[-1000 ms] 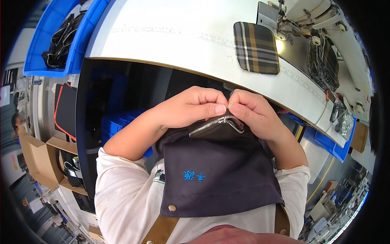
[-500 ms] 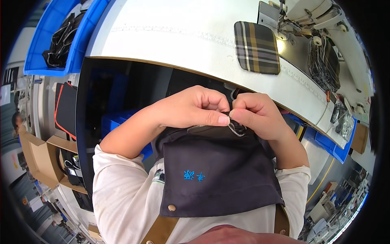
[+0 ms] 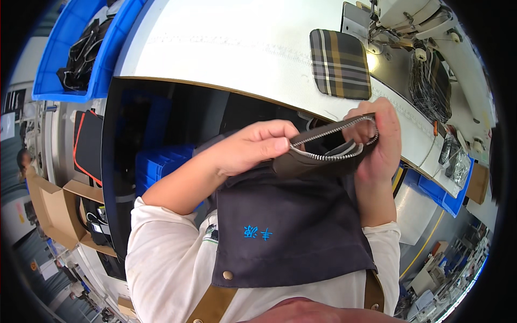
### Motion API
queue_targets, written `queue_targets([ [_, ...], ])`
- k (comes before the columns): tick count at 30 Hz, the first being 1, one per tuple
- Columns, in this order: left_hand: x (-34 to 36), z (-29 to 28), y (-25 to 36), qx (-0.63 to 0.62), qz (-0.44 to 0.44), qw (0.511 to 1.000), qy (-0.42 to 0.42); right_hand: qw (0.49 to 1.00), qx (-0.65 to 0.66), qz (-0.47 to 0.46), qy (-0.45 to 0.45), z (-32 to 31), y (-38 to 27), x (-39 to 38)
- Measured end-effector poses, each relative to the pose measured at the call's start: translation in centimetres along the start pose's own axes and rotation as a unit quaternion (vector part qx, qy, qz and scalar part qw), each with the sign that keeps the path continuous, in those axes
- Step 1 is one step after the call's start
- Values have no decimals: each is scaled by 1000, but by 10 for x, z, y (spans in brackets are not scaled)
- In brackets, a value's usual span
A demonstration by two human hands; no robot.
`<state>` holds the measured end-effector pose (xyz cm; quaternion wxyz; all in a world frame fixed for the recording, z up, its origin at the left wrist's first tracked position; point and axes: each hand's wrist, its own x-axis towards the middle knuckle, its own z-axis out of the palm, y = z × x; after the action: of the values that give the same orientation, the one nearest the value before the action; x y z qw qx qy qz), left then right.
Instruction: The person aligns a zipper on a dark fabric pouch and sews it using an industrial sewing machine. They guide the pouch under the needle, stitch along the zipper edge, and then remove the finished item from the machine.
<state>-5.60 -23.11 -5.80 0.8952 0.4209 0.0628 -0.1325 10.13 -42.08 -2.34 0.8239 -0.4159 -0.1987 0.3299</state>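
Note:
Between my hands is a small dark brown zippered pouch, its silver zipper parted so the mouth gapes. My left hand pinches the pouch's left end at the zipper, thumb on top. At the other end my right hand grips the pouch, with the thumb side along the outside and some fingers behind or inside the opening. The pouch hangs in front of my dark apron, just off the table's near edge. What lies inside the pouch cannot be made out.
A plaid fabric piece lies on the white worktable. Right of it stands a sewing machine with a stack of plaid pieces. A blue bin with dark pieces is at left; a cardboard box sits below it.
The pouch's zipper was largely hidden between my close-set hands; now its mouth gapes wide. My right hand has moved right and up, away from my left, which has shifted only slightly.

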Motion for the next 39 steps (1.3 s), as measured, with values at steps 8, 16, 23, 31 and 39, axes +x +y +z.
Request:
queue_targets([
  [8,0,-1,22,84,31,995,43,939,-147,201,-235,-15,-10,23],
  [16,0,-1,31,132,48,990,-5,962,-179,79,-189,1,-34,17],
  [23,2,-19,29,-61,140,984,88,960,-12,166,-226,-11,7,12],
  [31,30,-46,50,-126,158,977,68,951,-179,185,-170,-20,22,-7],
  [39,68,-22,125,397,-17,913,-91,846,-466,56,-252,-25,-15,16],
])
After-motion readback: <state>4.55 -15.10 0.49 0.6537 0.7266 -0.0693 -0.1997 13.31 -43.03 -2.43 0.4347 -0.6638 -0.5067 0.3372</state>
